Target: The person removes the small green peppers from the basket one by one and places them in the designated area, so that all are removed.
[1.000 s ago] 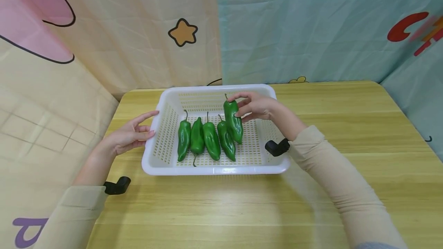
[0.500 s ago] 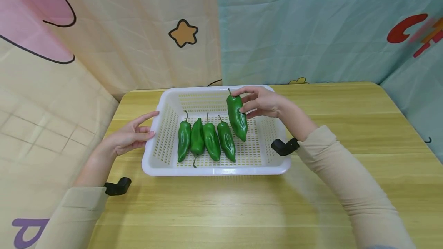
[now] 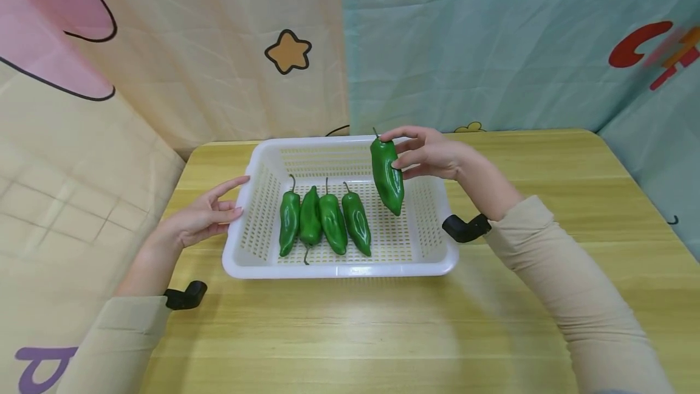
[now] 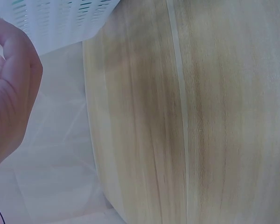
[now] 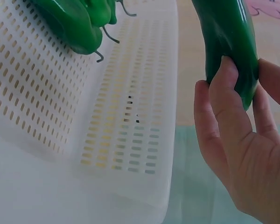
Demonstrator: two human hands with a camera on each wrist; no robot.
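A glossy green pepper point(image 3: 387, 176) is held between the thumb and fingers of my right hand point(image 3: 432, 154), stem end up, over the back right part of a white plastic basket point(image 3: 339, 270). In the right wrist view the thumb and fingers pinch the pepper point(image 5: 231, 39) near one end. Several more green peppers point(image 3: 357, 222) lie side by side on the basket's slotted floor, left of the held one. At the basket's left rim, my left hand point(image 3: 199, 214) grips the edge with thumb and index finger; its other fingers are partly hidden.
The basket stands on a light wooden table point(image 3: 328, 333). Behind the table hangs a printed curtain point(image 3: 481, 47), and another patterned cloth point(image 3: 76, 181) borders the left side. A black wrist mount point(image 3: 465, 228) overlaps the basket's right wall.
My right hand has lifted its pepper up and to the right, away from the others, which lie still. My left hand stays at the rim.
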